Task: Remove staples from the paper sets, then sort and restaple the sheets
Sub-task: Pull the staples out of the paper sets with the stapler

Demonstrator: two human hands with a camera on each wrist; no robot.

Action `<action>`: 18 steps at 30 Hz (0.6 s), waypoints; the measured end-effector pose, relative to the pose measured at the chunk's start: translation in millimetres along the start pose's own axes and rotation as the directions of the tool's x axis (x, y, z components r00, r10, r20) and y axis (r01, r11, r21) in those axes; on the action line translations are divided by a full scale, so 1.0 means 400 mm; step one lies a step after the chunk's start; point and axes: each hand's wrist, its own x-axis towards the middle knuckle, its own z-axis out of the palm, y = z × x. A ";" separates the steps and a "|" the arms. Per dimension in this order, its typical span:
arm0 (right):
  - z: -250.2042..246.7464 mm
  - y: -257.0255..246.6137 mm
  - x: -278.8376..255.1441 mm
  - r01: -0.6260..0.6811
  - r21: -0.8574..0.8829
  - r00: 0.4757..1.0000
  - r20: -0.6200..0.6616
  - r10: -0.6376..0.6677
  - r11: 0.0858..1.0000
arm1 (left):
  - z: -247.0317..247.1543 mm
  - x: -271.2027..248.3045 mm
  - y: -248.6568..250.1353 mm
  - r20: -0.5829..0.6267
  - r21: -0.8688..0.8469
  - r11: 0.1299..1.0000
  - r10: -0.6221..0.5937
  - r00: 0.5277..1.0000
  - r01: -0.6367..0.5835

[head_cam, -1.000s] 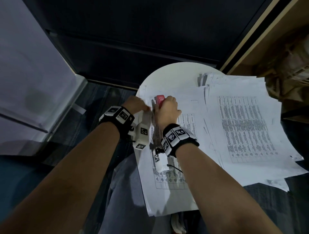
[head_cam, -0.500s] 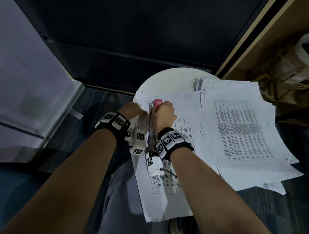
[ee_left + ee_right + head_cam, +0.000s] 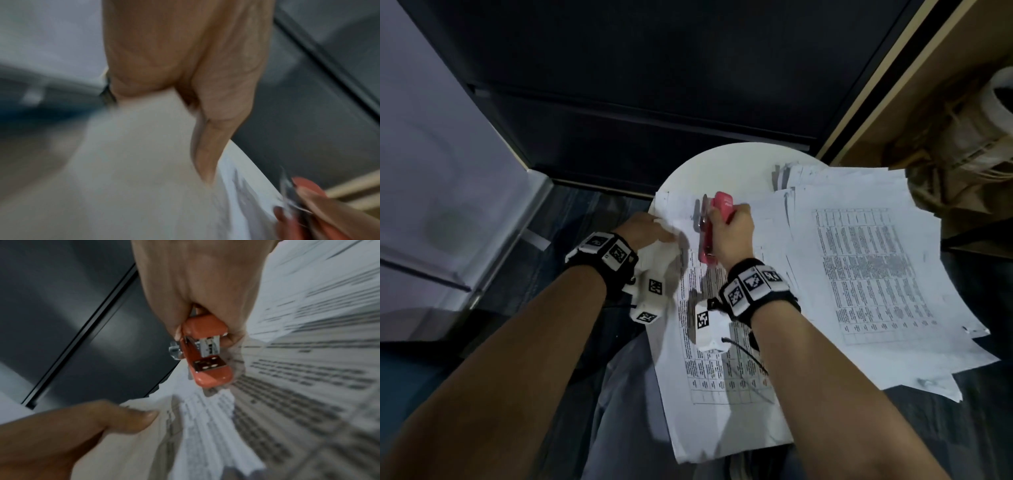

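A set of printed sheets (image 3: 709,370) lies on the small round white table (image 3: 722,171) and hangs over its near edge onto my lap. My left hand (image 3: 650,229) pinches the set's top left corner (image 3: 144,404), thumb on top. My right hand (image 3: 732,233) grips a small red stapler (image 3: 719,212) just right of that corner, its mouth (image 3: 207,365) open above the paper. The stapler also shows blurred at the lower right of the left wrist view (image 3: 308,194).
A wide loose pile of printed sheets (image 3: 876,274) covers the right half of the table and overhangs it. Dark cabinet fronts (image 3: 654,85) stand behind the table. A cardboard box with bags (image 3: 962,137) sits at the right, a pale panel (image 3: 431,171) at the left.
My right hand has lifted the stapler slightly off the paper's corner, so more of its red body shows. My left hand keeps its hold on the corner.
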 end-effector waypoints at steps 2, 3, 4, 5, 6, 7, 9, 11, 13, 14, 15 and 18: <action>-0.036 0.011 -0.005 -0.006 0.070 1.000 -0.018 0.007 0.997 | -0.024 -0.021 0.015 0.010 0.099 0.995 0.011 1.000 -0.012; -0.055 0.017 -0.008 -0.013 0.111 1.000 -0.022 0.016 0.994 | -0.035 -0.037 0.022 -0.033 0.111 0.993 0.031 0.999 -0.027; -0.069 0.019 -0.010 -0.023 0.144 0.999 -0.029 0.028 0.989 | -0.045 -0.057 0.029 -0.097 0.075 0.995 0.080 0.992 -0.073; -0.078 0.020 -0.014 -0.031 0.167 0.999 -0.039 0.038 0.985 | -0.048 -0.076 0.033 -0.166 -0.020 0.990 0.135 0.977 -0.140; -0.087 0.020 -0.019 -0.032 0.189 0.998 -0.048 0.042 0.982 | -0.047 -0.095 0.032 -0.200 -0.143 0.971 0.161 0.966 -0.192; -0.095 0.018 -0.023 -0.029 0.197 0.997 -0.059 0.042 0.980 | -0.043 -0.114 0.033 -0.174 -0.265 0.943 0.157 0.972 -0.200; -0.119 0.014 -0.031 -0.026 0.211 0.995 -0.084 0.045 0.977 | -0.016 -0.142 0.012 -0.003 -0.338 0.939 0.068 0.998 -0.065; -0.151 0.010 -0.042 -0.035 0.230 0.994 -0.094 0.058 0.973 | 0.021 -0.163 -0.015 0.107 -0.114 0.991 -0.055 0.993 0.067; -0.190 0.005 -0.054 0.002 0.218 0.991 -0.134 0.028 0.976 | 0.040 -0.168 -0.015 -0.013 0.133 0.990 -0.038 0.999 0.040; -0.212 0.001 -0.059 0.039 0.208 0.986 -0.164 -0.004 0.977 | 0.037 -0.172 0.005 -0.124 0.168 0.986 0.023 0.992 -0.002; -0.235 -0.006 -0.064 0.069 0.208 0.982 -0.189 -0.029 0.976 | 0.027 -0.184 0.036 -0.229 0.154 0.986 0.100 0.968 -0.065; -0.308 -0.038 -0.074 0.121 0.227 0.963 -0.264 -0.058 0.966 | -0.039 -0.228 0.151 -0.407 0.046 0.909 0.395 0.824 -0.413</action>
